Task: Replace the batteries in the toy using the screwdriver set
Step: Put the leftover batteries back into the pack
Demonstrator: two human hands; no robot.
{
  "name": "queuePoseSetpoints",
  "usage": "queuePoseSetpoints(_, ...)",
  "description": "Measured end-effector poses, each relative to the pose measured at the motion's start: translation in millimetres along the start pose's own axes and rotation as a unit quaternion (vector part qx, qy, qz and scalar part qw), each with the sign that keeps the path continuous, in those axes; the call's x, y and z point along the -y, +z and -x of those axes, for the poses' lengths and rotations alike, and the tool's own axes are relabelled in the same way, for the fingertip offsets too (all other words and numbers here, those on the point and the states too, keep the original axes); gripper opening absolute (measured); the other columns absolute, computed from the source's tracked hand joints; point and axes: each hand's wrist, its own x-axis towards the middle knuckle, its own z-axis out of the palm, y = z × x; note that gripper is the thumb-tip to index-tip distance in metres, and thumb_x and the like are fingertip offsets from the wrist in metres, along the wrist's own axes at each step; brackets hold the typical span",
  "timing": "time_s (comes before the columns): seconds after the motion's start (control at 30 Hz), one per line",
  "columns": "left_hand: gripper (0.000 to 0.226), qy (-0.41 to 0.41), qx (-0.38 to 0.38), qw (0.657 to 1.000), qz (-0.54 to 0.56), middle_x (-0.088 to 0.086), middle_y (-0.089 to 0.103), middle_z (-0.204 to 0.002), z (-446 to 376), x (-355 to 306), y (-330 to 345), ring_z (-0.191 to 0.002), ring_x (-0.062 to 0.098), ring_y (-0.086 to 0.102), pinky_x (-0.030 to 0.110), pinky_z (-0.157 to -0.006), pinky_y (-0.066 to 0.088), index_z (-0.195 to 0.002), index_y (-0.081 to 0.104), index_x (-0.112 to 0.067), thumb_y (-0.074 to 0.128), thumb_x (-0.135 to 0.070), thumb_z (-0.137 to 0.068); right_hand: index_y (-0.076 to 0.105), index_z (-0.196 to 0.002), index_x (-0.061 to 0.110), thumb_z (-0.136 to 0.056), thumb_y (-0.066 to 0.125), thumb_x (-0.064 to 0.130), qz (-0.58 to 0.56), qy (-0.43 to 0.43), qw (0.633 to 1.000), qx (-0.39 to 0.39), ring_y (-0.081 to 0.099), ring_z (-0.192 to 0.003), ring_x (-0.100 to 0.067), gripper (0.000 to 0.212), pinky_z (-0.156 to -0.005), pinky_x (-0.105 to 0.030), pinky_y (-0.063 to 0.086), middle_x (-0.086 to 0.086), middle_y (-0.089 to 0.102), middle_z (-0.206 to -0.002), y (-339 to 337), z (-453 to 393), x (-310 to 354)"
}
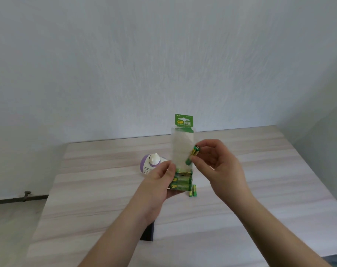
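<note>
Near the desk (241,218) far edge, a battery pack (183,151) is being gripped by the left hand (160,182); a battery (192,155) is being pinched by the right hand (219,166), the toy (150,164) lying behind.

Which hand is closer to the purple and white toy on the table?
Left. The left hand, gripping the battery pack, overlaps the toy in view. The right hand, pinching a battery, is farther right.

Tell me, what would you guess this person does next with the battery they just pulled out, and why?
Probably the right hand sets the battery it pinches down on the table, beside the loose batteries already lying there. The left hand holds the battery pack with more inside, and the toy lies untouched behind.
</note>
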Motion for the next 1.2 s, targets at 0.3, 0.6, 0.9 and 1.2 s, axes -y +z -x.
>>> queuePoseSetpoints(0.3, 0.026, 0.007, -0.002, 1.000, 0.004, 0.011, 0.073, -0.106, 12, -4, -10, -0.096, 0.023, 0.070, 0.030, -0.076, 0.059, -0.111, 0.065, -0.014, 0.045, -0.026, -0.101, 0.061, -0.102, 0.030, -0.086, 0.069, 0.015, 0.056, -0.020, 0.994, -0.087, 0.067, -0.083, 0.002, 0.024, -0.070, -0.010, 0.050, 0.014, 0.072, -0.088, 9, 1, 7)
queuePoseSetpoints(0.6, 0.033, -0.012, -0.015, 0.998, 0.057, 0.012, 0.071, -0.112, 17, -9, -18, -0.107, 0.032, 0.067, 0.040, -0.088, 0.057, -0.120, 0.063, -0.010, 0.042, -0.027, -0.101, 0.068, -0.101, 0.037, -0.088, 0.067, 0.016, 0.137, -0.037, 0.990, 0.001, 0.067, -0.083, -0.008, 0.025, -0.069, -0.025, 0.057, 0.012, 0.064, -0.091, 7, 2, 6)
queuePoseSetpoints(0.9, 0.032, 0.001, -0.007, 0.999, 0.044, 0.011, 0.072, -0.111, 15, -8, -16, -0.105, 0.029, 0.067, 0.040, -0.089, 0.056, -0.117, 0.065, -0.012, 0.042, -0.028, -0.101, 0.073, -0.087, 0.025, -0.080, 0.076, 0.016, 0.200, -0.121, 0.972, 0.009, 0.065, -0.081, -0.002, 0.011, -0.072, -0.010, 0.051, 0.016, 0.067, -0.087, 9, 1, 6)
queuePoseSetpoints(1.2, 0.031, 0.006, -0.006, 0.999, 0.034, 0.009, 0.073, -0.107, 14, -8, -12, -0.100, 0.024, 0.069, 0.039, -0.086, 0.057, -0.116, 0.065, -0.010, 0.043, -0.027, -0.101, 0.070, -0.111, 0.022, -0.091, 0.062, 0.007, 0.257, -0.144, 0.952, 0.081, 0.059, -0.093, 0.005, 0.026, -0.079, -0.006, 0.044, 0.015, 0.065, -0.101, 6, -4, 6)
